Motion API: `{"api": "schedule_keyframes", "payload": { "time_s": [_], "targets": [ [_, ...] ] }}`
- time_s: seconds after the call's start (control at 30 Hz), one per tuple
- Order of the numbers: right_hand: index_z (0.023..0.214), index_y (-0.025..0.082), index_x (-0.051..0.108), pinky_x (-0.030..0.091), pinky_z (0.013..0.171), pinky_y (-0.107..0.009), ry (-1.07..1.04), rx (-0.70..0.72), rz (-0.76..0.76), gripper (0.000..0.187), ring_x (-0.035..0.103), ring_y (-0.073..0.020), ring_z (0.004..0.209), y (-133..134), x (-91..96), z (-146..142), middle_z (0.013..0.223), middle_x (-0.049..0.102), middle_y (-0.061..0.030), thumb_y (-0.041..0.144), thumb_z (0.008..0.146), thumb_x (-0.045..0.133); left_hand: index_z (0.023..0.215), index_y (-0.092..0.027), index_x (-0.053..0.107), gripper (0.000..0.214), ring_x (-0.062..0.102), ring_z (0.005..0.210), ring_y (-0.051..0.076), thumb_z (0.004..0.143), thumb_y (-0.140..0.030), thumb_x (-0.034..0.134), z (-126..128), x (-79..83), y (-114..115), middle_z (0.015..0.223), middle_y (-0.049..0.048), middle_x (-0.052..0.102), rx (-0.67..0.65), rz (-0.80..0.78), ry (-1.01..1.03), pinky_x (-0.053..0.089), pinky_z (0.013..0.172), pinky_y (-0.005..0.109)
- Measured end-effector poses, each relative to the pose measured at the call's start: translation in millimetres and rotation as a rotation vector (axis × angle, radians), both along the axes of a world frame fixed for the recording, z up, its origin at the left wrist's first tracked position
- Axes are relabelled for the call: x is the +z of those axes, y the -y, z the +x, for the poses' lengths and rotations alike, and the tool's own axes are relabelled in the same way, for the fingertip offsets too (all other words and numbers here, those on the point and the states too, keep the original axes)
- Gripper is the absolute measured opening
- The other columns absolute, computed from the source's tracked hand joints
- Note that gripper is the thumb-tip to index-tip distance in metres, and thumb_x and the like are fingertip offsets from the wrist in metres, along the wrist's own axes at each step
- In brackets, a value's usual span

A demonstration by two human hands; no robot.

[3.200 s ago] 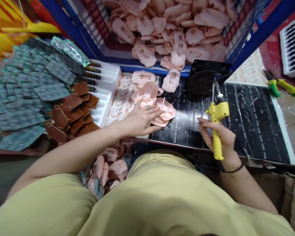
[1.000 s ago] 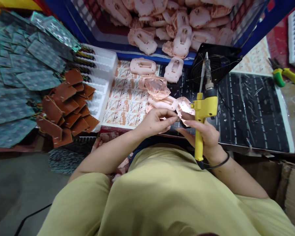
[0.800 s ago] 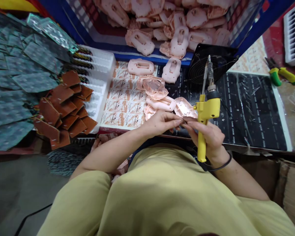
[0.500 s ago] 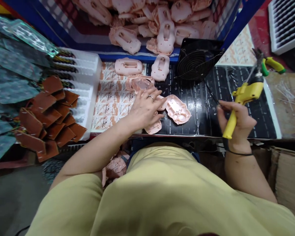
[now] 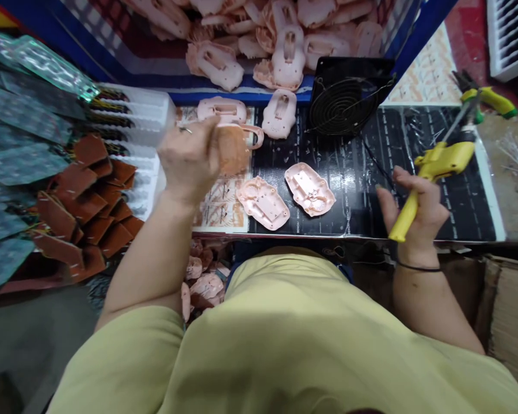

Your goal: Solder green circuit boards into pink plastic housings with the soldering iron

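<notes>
My left hand (image 5: 189,161) is raised over the left side of the bench, motion-blurred, with its fingers closed on a pink plastic shell (image 5: 235,146). My right hand (image 5: 410,210) grips the yellow handle of a soldering iron (image 5: 434,172), whose tip points up and to the right. Two more pink shells (image 5: 263,202) (image 5: 309,188) lie open side up on the black mat (image 5: 414,201) between my hands.
A blue crate (image 5: 242,95) heaped with pink shells stands at the back. A black fan (image 5: 345,103) sits in front of it. Brown boards (image 5: 86,195), green circuit boards (image 5: 21,121) and a white tray (image 5: 133,115) lie left. Yellow-green pliers (image 5: 487,98) lie far right.
My left hand has lifted a pink shell off the mat and swung it up and left. The right hand with the soldering iron stays off to the right.
</notes>
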State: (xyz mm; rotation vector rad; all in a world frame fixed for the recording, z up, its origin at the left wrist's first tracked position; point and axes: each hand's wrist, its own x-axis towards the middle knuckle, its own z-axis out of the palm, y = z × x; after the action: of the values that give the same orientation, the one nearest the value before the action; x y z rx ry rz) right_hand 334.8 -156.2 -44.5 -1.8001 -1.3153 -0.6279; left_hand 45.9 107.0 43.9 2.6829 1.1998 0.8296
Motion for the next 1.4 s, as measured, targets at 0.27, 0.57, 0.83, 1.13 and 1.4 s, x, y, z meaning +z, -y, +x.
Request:
{"api": "schedule_keyframes", "payload": {
  "time_s": [0.27,0.57,0.83,1.13,1.4],
  "targets": [
    [0.124,0.023,0.053,0.058,0.097,-0.042,0.046,0.462,-0.162,0.057,0.064,-0.0305,0.118,-47.8,0.3,-71.7,0.125,0.066,-0.0134,0.041,0.077,0.081,0.134,-0.019,0.058,0.046,0.052,0.128,0.029,0.098,-0.043,0.043,-41.0,-9.0,-11.5,0.135,0.0053,0.062,0.271,-0.112,0.06,0.034,0.106,0.048],
    [0.126,0.024,0.053,0.06,0.088,-0.038,0.022,0.431,-0.184,0.047,0.067,-0.0265,0.11,-34.3,-0.3,-60.6,0.117,0.068,-0.0106,0.028,0.084,0.074,0.13,-0.015,0.064,0.05,0.062,0.101,0.035,0.094,-0.048,0.053,-9.0,-32.8,97.8,0.117,0.018,0.067,-0.226,-0.001,-0.415,0.052,0.077,0.046],
    [0.132,0.02,0.052,0.058,0.097,-0.045,-0.06,0.475,-0.265,0.056,0.063,-0.029,0.121,-7.4,0.6,-32.5,0.133,0.062,-0.0149,0.03,0.083,0.077,0.129,-0.019,0.066,0.037,0.056,0.128,0.024,0.098,-0.023,0.047,4.4,-31.3,39.0,0.143,0.0119,0.057,-0.677,-0.142,-0.342,0.047,0.106,0.038],
    [0.125,0.024,0.054,0.058,0.099,-0.045,-0.031,0.649,-0.267,0.052,0.061,-0.0301,0.124,-17.2,1.8,-38.7,0.133,0.062,-0.0136,0.025,0.08,0.079,0.104,-0.008,0.072,0.025,0.054,0.12,0.038,0.081,-0.011,0.061,51.2,-16.4,-21.6,0.114,0.019,0.069,-0.024,0.009,-0.479,0.039,0.1,0.055],
    [0.122,0.025,0.053,0.06,0.095,-0.045,-0.029,0.508,-0.1,0.051,0.064,-0.0302,0.121,-27.0,-2.2,-45.9,0.133,0.062,-0.014,0.025,0.079,0.08,0.1,-0.012,0.061,0.011,0.068,0.098,0.017,0.095,-0.022,0.061,38.3,12.8,-43.0,0.094,0.002,0.072,-0.026,-0.569,0.566,0.051,0.093,0.031]
  ]
}}
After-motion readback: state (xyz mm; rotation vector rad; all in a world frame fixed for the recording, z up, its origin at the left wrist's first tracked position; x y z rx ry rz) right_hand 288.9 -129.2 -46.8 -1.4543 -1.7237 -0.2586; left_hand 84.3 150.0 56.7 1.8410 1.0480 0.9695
